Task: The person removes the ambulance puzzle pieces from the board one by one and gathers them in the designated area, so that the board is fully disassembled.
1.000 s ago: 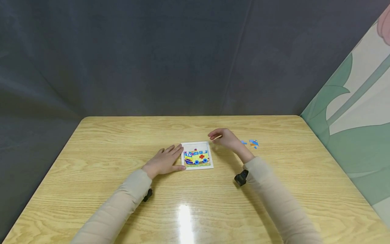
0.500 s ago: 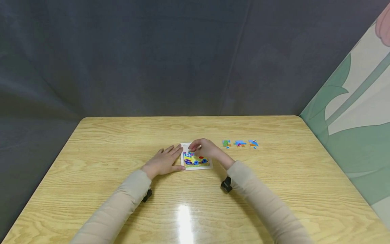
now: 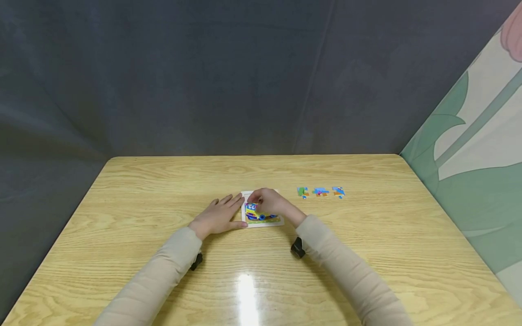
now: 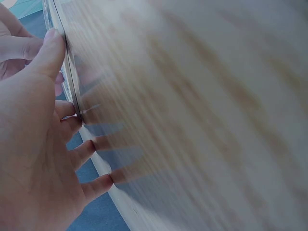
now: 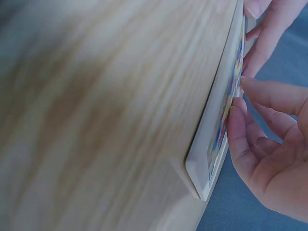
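A white-framed jigsaw puzzle (image 3: pixel 277 221) with an ambulance picture lies on the table, partly hidden under the right hand. My left hand (image 3: pixel 219 216) rests palm down at its left side, fingers straight and spread, with fingertips and thumb tip on the frame's left edge. Over the puzzle's upper middle is my right hand (image 3: pixel 269 202), its thumb and fingers bent down with tips right at the picture. In the right wrist view the fingertips (image 5: pixel 236 113) meet the puzzle surface close together; I cannot tell whether a piece is between them.
Three loose puzzle pieces lie in a row right of the frame: a green one (image 3: pixel 302 192), a blue one with pink (image 3: pixel 321 191) and a blue-orange one (image 3: pixel 338 192). A dark curtain (image 3: pixel 204 81) hangs behind the wooden table (image 3: pixel 163 181). A patterned wall panel (image 3: pixel 485 149) borders the right side.
My right hand has moved left and lower, from beside the frame's upper right corner onto the puzzle, uncovering the loose pieces. The left hand has stayed in place.
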`<state>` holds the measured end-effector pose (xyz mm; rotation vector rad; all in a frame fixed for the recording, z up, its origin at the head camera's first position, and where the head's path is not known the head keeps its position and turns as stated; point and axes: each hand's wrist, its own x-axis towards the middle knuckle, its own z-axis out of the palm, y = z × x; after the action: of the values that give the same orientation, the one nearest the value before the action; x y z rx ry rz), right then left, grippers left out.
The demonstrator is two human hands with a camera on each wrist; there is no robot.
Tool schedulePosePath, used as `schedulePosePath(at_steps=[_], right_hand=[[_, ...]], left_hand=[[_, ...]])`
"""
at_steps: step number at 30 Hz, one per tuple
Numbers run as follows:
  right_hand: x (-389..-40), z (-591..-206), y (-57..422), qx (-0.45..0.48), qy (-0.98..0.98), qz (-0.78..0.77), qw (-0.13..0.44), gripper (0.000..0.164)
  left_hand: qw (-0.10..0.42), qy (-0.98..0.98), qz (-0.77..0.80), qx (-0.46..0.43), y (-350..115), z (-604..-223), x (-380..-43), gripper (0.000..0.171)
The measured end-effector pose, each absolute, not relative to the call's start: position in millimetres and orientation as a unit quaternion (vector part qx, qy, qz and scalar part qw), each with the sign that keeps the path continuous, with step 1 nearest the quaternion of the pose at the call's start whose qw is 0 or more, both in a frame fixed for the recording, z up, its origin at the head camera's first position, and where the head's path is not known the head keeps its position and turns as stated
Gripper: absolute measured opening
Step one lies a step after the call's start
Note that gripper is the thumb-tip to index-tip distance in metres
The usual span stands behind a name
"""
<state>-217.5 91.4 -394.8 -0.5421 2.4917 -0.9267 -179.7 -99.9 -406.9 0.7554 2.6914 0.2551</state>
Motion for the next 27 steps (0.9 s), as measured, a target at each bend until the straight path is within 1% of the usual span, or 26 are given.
schedulePosePath(at_steps=[14,15,18,21,22,27], right_hand=[[-223,-398,88,-0.231,0.899,-0.301,0.218,0.036],[-228,-407,91,-0.246,0.896,-0.305,0.210,0.037],[-230,-408,91,-0.250,0.896,-0.302,0.209,0.037],[-228,-408,90,-0.251,0.896,-0.306,0.202,0.037],[-222,-399,87,-0.237,0.900,-0.301,0.207,0.037],[-218,-395,86,-0.245,0.905,-0.293,0.187,0.035]], left_hand=[[0.168,0.945,0.091,0.265,-100,-407,-180,0.080],[0.169,0.945,0.091,0.266,-100,-407,-180,0.080],[0.170,0.945,0.091,0.266,-100,-407,-180,0.080],[0.171,0.945,0.091,0.265,-100,-407,-180,0.081],[0.171,0.945,0.090,0.265,-100,-407,-180,0.081],[0.171,0.945,0.090,0.265,-100,-407,-180,0.081]])
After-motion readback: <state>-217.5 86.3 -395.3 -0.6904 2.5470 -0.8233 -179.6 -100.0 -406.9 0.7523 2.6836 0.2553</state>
